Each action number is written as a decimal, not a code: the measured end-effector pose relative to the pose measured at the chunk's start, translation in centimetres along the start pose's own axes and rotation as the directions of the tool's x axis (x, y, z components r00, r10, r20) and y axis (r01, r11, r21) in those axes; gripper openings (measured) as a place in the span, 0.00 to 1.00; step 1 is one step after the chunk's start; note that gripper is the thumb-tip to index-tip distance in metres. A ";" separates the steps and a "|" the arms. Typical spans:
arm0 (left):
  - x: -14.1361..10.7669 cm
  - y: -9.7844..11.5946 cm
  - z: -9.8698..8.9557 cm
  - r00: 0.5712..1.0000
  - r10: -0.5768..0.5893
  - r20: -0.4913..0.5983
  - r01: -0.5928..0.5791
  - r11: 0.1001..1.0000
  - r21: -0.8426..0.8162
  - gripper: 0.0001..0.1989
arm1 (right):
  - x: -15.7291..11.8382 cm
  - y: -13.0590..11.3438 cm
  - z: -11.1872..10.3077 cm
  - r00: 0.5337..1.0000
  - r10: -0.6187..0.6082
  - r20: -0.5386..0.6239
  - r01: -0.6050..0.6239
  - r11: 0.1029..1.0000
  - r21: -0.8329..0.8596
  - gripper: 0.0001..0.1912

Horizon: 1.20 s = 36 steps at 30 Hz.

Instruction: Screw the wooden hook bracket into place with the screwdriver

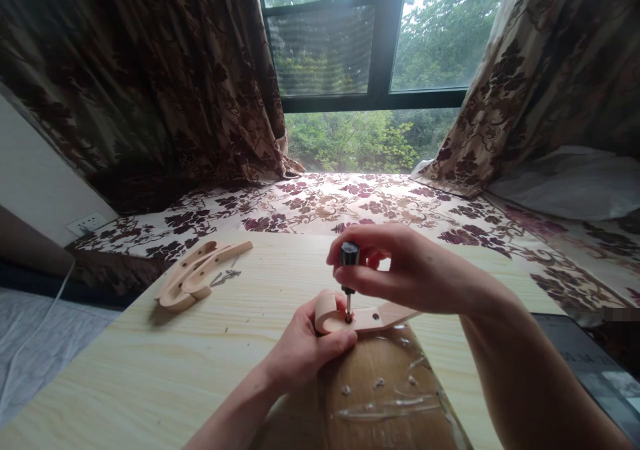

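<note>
My right hand (385, 257) grips a short screwdriver (350, 253) by its black handle, fingers curled round it. The metal shaft points straight down, its tip at a hole in a curved wooden hook (367, 318). My left hand (317, 337) is closed on the rounded end of that hook, thumb along its near edge. A second dark hole shows farther right on the hook. The hook rests on a brown board (375, 410) partly covered in clear wrinkled film. Whether a screw sits under the tip is hard to make out.
On the left of the pale wooden table (200, 377) lie several similar wooden hooks (187, 280) with a small pile of screws (226, 277) beside them. A dark flat device (580, 363) is at the right edge. Beyond the table stretches a floral-covered ledge (320, 200) below a window.
</note>
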State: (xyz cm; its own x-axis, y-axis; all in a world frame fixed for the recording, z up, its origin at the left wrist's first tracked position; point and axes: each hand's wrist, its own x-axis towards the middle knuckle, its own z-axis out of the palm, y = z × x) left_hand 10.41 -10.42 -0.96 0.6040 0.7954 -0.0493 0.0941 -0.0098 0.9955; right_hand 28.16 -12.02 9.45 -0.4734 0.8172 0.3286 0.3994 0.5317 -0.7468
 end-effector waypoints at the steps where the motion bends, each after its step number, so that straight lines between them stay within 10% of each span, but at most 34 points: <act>1: 0.0 0.0 0.0 1.000 0.003 0.002 -0.003 1.000 -0.002 0.13 | 0.0 -0.1 -0.1 1.000 -0.005 -0.005 0.005 1.000 -0.002 0.03; 8: 0.0 -0.2 -0.1 0.999 0.031 0.015 -0.031 0.999 -0.009 0.13 | 0.4 0.7 0.2 0.989 0.027 -0.146 -0.043 0.993 -0.107 0.09; 15: 0.0 -0.2 -0.1 1.000 0.007 0.007 -0.007 1.000 -0.002 0.16 | 0.3 0.3 0.2 1.000 -0.023 -0.005 0.023 1.000 0.012 0.05; 36: -0.1 -0.1 -0.1 0.999 0.032 0.004 -0.032 0.999 0.018 0.14 | 0.3 0.9 0.4 0.994 -0.022 -0.108 0.016 0.998 -0.056 0.06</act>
State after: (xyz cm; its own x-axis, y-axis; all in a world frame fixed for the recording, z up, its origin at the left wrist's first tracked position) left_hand 10.31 -10.44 -1.07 0.6096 0.7925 -0.0182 0.0890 -0.0456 0.9950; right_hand 27.99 -11.37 8.65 -0.3950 0.8244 0.4054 0.4352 0.5565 -0.7077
